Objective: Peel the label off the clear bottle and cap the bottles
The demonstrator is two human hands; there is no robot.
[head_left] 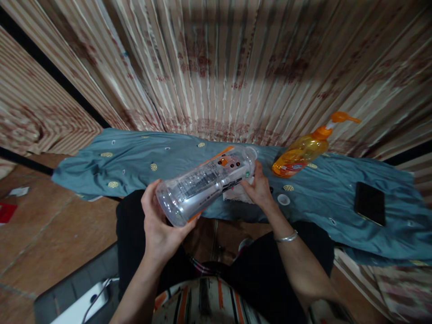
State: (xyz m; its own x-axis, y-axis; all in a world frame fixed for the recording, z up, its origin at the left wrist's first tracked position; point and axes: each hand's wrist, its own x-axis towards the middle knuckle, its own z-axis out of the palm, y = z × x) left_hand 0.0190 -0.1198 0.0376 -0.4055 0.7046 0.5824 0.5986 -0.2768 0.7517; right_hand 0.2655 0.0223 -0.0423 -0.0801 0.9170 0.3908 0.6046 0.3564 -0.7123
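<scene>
A clear plastic bottle (pixel 202 184) with a silver and orange label lies tilted across my front, held above the cloth. My left hand (pixel 164 229) cups its wide base from below, the fingers partly hidden behind it. My right hand (pixel 258 186) grips the narrower neck end, and a silver bangle (pixel 287 237) circles that wrist. Behind the bottle, a crumpled white tissue (pixel 239 194) rests on the cloth. Just right of my right hand lies a small white cap (pixel 284 200).
A pump bottle (pixel 299 155) of orange liquid stands on the blue-green cloth (pixel 175 139), right of centre. Farther right lies a black phone (pixel 369 203). A striped curtain (pixel 216 72) hangs behind. At lower left, a white power strip (pixel 83 306) with a cable sits on a grey surface.
</scene>
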